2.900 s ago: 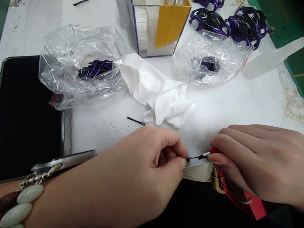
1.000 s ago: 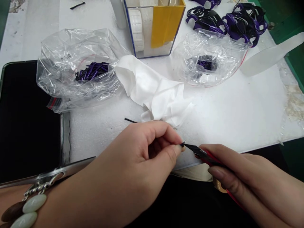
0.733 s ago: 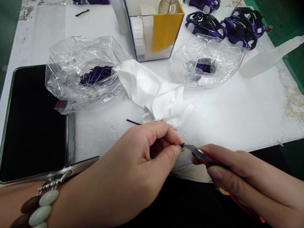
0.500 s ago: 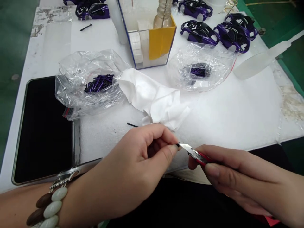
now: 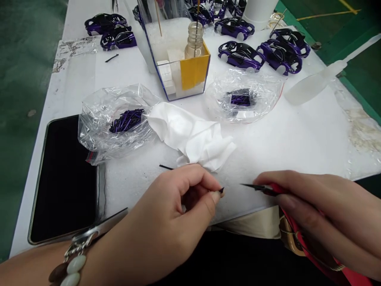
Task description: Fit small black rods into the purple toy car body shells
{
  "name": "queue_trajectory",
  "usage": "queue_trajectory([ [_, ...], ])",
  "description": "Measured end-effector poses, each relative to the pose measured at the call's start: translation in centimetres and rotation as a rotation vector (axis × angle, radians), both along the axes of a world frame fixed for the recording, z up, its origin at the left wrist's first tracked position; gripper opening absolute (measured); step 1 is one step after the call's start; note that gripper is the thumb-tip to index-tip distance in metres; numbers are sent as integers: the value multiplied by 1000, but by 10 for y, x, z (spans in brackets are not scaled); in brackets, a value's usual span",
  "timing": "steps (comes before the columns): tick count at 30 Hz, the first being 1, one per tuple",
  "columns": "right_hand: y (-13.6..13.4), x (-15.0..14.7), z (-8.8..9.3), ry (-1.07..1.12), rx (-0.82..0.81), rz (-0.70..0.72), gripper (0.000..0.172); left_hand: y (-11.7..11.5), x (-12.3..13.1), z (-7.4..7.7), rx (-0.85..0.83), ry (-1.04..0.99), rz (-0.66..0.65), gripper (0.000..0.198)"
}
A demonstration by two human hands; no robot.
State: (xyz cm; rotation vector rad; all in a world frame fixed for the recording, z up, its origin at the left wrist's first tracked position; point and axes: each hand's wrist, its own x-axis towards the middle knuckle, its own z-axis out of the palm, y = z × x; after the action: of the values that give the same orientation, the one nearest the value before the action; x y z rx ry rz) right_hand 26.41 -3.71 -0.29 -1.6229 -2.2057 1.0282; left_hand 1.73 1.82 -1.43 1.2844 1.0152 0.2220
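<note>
My left hand (image 5: 175, 214) is closed in a pinch at the near edge of the white table (image 5: 297, 139), holding a tiny dark part (image 5: 222, 190) between thumb and forefinger. My right hand (image 5: 321, 214) is wrapped round a red-handled knife (image 5: 262, 188) whose thin blade points left, a short gap from the part. A beaded bracelet sits on my left wrist. A thin black stick (image 5: 166, 167) lies just beyond my left hand, beside a crumpled white cloth (image 5: 193, 137).
A clear bag of purple sticks (image 5: 119, 121) lies left of the cloth; another clear bag of dark pieces (image 5: 242, 99) lies to the right. A clear box with a yellow panel and a bottle (image 5: 178, 59), purple toy car bodies (image 5: 262, 51), a black tablet (image 5: 65, 178) and a squeeze bottle (image 5: 315, 81) are around.
The knife blade touched the part in my left pinch earlier; now my right hand has drawn it away to the right. The view has tilted up, showing more of the table's far side.
</note>
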Motion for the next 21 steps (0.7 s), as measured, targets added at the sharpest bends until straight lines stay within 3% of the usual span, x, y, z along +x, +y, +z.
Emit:
queue_trajectory([
  [3,2,5,-7,-239,308,300,23,2,-2,2,126,59,-54,11],
  [7,10,6,-6,-396,488,361,24,8,-2,6,198,104,-142,11],
  [14,17,-1,-9,-412,540,455,35,15,1,4,270,124,-227,18],
  [21,15,-2,-13,-411,524,421,36,13,-3,0,254,136,-239,18],
])
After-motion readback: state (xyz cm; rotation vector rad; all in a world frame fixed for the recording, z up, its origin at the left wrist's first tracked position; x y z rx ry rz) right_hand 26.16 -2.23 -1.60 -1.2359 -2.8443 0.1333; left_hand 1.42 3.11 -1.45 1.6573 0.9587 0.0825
